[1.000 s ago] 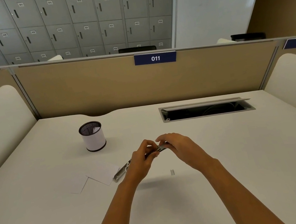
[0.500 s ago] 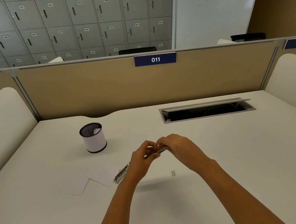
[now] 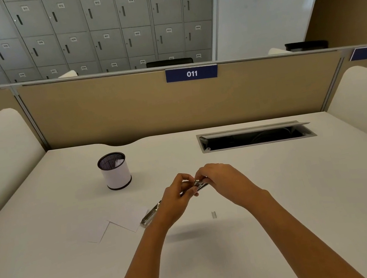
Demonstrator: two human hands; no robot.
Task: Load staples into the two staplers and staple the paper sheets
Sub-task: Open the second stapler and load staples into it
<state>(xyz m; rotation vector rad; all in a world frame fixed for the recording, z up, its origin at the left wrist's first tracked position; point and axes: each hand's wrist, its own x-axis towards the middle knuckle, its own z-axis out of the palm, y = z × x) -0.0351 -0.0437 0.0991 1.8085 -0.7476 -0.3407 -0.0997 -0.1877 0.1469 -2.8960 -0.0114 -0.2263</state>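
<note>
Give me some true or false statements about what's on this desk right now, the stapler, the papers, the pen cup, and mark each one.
1. Both hands, left hand and right hand, hold the silver metal stapler above the white desk. True.
2. The white mesh-rimmed pen cup lies tipped over. False: it stands upright.
3. The white paper sheets lie left of the hands. True.
4. The small strip of staples sits inside the cup. False: it lies on the desk, below the right hand.

Shiny metal stapler (image 3: 152, 213), matt white paper sheets (image 3: 127, 216), smooth matt white desk (image 3: 306, 191), mesh-lined cup (image 3: 114, 171)
</note>
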